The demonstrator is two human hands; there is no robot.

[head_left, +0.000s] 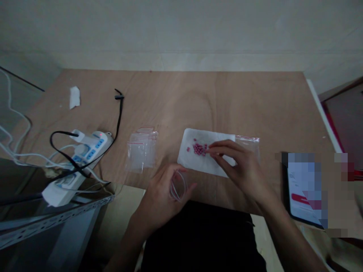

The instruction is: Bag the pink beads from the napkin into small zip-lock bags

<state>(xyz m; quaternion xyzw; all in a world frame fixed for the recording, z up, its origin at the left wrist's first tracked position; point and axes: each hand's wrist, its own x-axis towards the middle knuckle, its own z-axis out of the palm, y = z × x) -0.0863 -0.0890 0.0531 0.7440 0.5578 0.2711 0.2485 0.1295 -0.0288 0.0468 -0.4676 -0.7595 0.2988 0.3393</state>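
My left hand (167,192) curls around a small clear plastic bag (178,185), whose mouth is spread into a round opening. Small pink beads (199,149) lie in a loose cluster on a white sheet (193,166), with a few strays beside the pile. At the right edge of the cluster, the fingertips of my right hand (235,158) are pinched together. Whatever is between them is too small to make out. A clear zip bag (248,140) lies at the right end of the sheet, partly hidden by my right hand.
A stack of clear zip bags (141,149) lies left of the sheet. Farther left are a power strip (90,151) with plugged-in cables, a black cable (120,109) and a white paper scrap (75,97). A phone or tablet (302,189) is at the right edge, partly pixelated.
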